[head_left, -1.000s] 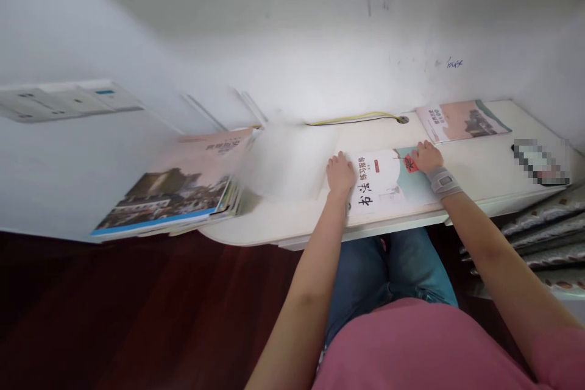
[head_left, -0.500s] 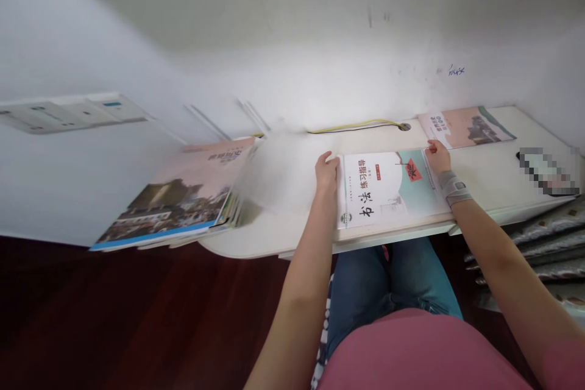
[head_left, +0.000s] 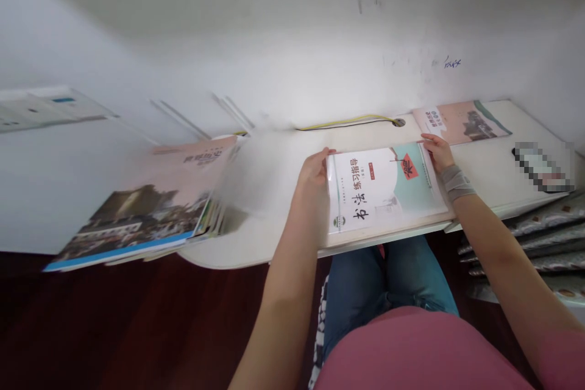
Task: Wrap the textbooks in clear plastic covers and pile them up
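Observation:
A thin calligraphy workbook (head_left: 381,195) with a white and green cover lies sideways at the desk's front edge, its near side close to my lap. My left hand (head_left: 314,169) grips its left edge near the far corner, fingers mostly hidden. At the far right corner, my right hand (head_left: 436,151), with a grey band at the wrist, pinches the cover's edge. Just beyond that hand lies a pink history book (head_left: 464,122), flat against the wall.
A stack of books (head_left: 141,207) with a pink cover on top sits at the left, overhanging the desk (head_left: 256,225). A phone (head_left: 542,167) lies at the right. A yellow cable (head_left: 342,122) runs along the wall into a hole. Silvery folded items (head_left: 534,244) are below right.
My left hand has closed more around the workbook's left edge. Both hands still hold the book, and the whole view has shifted slightly.

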